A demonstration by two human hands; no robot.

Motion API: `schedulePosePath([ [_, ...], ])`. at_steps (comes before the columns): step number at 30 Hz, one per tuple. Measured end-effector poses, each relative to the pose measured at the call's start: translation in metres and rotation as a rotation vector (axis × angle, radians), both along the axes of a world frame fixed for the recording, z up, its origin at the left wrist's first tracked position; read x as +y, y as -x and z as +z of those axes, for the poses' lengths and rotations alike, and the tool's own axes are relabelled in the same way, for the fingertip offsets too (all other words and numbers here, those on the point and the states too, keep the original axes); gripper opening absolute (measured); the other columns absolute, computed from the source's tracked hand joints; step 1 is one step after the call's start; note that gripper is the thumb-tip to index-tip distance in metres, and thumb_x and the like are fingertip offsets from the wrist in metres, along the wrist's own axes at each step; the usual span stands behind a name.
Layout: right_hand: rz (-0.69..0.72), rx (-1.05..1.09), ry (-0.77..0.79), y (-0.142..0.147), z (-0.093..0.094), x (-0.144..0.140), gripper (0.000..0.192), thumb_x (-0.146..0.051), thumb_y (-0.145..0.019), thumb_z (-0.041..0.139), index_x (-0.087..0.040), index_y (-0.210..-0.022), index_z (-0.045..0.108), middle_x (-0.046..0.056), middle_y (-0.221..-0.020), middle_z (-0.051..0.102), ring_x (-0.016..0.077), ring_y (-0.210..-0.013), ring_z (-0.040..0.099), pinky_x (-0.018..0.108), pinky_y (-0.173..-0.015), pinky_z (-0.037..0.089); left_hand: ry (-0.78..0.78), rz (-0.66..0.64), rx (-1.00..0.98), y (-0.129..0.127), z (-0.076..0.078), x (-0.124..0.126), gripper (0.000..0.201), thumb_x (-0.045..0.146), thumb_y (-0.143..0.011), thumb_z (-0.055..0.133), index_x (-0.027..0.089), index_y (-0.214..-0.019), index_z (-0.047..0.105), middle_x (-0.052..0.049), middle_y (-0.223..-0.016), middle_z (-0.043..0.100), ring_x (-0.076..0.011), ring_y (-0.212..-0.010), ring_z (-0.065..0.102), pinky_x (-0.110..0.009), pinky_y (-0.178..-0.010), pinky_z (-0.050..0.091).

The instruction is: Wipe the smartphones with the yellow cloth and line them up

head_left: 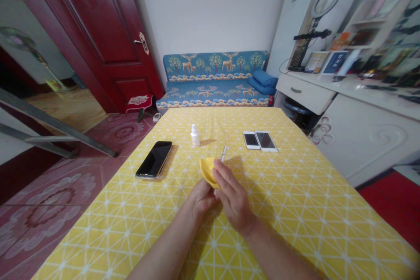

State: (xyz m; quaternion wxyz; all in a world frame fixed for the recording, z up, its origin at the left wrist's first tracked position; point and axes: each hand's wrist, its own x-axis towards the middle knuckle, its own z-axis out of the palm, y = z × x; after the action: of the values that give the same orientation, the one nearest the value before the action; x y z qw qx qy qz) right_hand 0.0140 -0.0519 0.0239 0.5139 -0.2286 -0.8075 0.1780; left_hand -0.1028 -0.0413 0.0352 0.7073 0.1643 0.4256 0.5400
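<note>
A black phone (pixel 155 159) lies at ten o'clock from the hands, a white bottle (pixel 195 137) upright at eleven. The left hand (pixel 204 197) curls under a plain yellow cloth (pixel 207 170), softly cupped; I cannot tell its hidden fingertips' grip. A slim white slab (pixel 223 153) pokes out at one o'clock. The right hand (pixel 232 194), fingers together, clasps the cloth. Two white phones (pixel 259 141) lie toward half past one.
</note>
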Motion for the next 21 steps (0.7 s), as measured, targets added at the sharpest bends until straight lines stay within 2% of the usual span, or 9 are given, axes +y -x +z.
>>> schedulePosePath([
  [3,-0.091,0.315,0.341,-0.003,-0.005,0.01,0.038,-0.026,-0.098,0.041,-0.022,-0.133,0.054,0.009,-0.139,0.054,0.023,-0.128,0.05,0.042,-0.107,0.041,0.067,-0.041,-0.262,0.001,-0.006,0.002,0.019,0.003,-0.085,0.045,0.01,-0.087,0.063,-0.002,-0.065,0.058,-0.0053,-0.05,0.055,-0.011,-0.045,0.045],
  [6,-0.315,0.613,0.676,-0.01,-0.013,0.025,0.037,-0.044,-0.093,0.05,-0.015,-0.106,0.068,0.009,-0.1,0.071,0.0234,-0.095,0.066,0.037,-0.082,0.053,0.051,-0.109,-0.411,0.004,-0.009,0.002,0.019,0.003,-0.087,0.043,0.009,-0.094,0.06,-0.001,-0.07,0.055,-0.0024,-0.048,0.048,-0.007,-0.041,0.04],
  [8,-0.41,0.695,0.781,-0.013,-0.016,0.029,0.041,-0.051,-0.088,0.053,-0.014,-0.091,0.069,0.005,-0.079,0.068,0.0201,-0.074,0.064,0.032,-0.066,0.052,0.035,-0.11,-0.455,0.006,-0.011,0.002,0.019,0.004,-0.088,0.043,0.009,-0.096,0.059,-0.003,-0.075,0.057,-0.0022,-0.049,0.049,-0.007,-0.041,0.04],
  [9,-0.415,0.684,0.787,-0.014,-0.016,0.029,0.041,-0.052,-0.088,0.054,-0.014,-0.089,0.068,0.004,-0.074,0.067,0.0191,-0.07,0.063,0.03,-0.062,0.051,0.019,-0.095,-0.432,0.006,-0.013,0.003,0.019,0.004,-0.088,0.045,0.009,-0.099,0.059,-0.004,-0.077,0.058,-0.0026,-0.05,0.05,-0.007,-0.042,0.042],
  [11,-0.324,0.565,0.722,-0.012,-0.014,0.022,0.039,-0.049,-0.091,0.051,-0.015,-0.096,0.069,0.005,-0.081,0.069,0.0203,-0.076,0.064,0.032,-0.068,0.053,-0.044,-0.06,-0.366,0.004,-0.015,0.003,0.028,0.002,-0.083,0.051,0.012,-0.107,0.061,-0.004,-0.08,0.061,-0.0038,-0.053,0.054,-0.009,-0.046,0.046],
  [13,-0.163,0.382,0.592,-0.006,-0.008,0.012,0.036,-0.04,-0.095,0.047,-0.018,-0.117,0.065,0.009,-0.108,0.069,0.0234,-0.101,0.064,0.038,-0.088,0.052,-0.115,-0.028,-0.322,0.001,-0.015,0.002,0.038,-0.002,-0.079,0.056,0.017,-0.112,0.062,-0.003,-0.082,0.065,-0.0061,-0.06,0.06,-0.011,-0.054,0.05],
  [16,0.007,0.16,0.382,0.002,-0.003,0.001,0.043,-0.027,-0.098,0.041,-0.026,-0.141,0.047,0.007,-0.144,0.049,0.0222,-0.134,0.044,0.042,-0.113,0.035,-0.106,-0.015,-0.309,-0.002,-0.015,0.001,0.027,0.008,-0.083,0.057,0.016,-0.107,0.067,-0.007,-0.097,0.07,-0.0133,-0.082,0.068,-0.018,-0.072,0.055],
  [18,0.064,0.043,0.272,0.005,-0.002,-0.002,0.047,-0.02,-0.098,0.039,-0.027,-0.144,0.04,0.005,-0.149,0.043,0.0204,-0.139,0.037,0.042,-0.115,0.032,-0.07,-0.021,-0.302,0.001,-0.017,0.001,0.021,0.017,-0.088,0.054,0.014,-0.103,0.069,-0.011,-0.108,0.07,-0.0168,-0.096,0.067,-0.022,-0.082,0.055],
  [21,0.135,-0.13,0.118,0.007,-0.004,-0.002,0.048,-0.016,-0.097,0.04,-0.024,-0.145,0.039,0.006,-0.148,0.044,0.0208,-0.141,0.033,0.045,-0.115,0.034,-0.059,-0.011,-0.266,0.01,-0.027,0.002,0.022,0.023,-0.088,0.054,0.019,-0.102,0.071,-0.011,-0.107,0.072,-0.0209,-0.106,0.066,-0.026,-0.087,0.054],
])
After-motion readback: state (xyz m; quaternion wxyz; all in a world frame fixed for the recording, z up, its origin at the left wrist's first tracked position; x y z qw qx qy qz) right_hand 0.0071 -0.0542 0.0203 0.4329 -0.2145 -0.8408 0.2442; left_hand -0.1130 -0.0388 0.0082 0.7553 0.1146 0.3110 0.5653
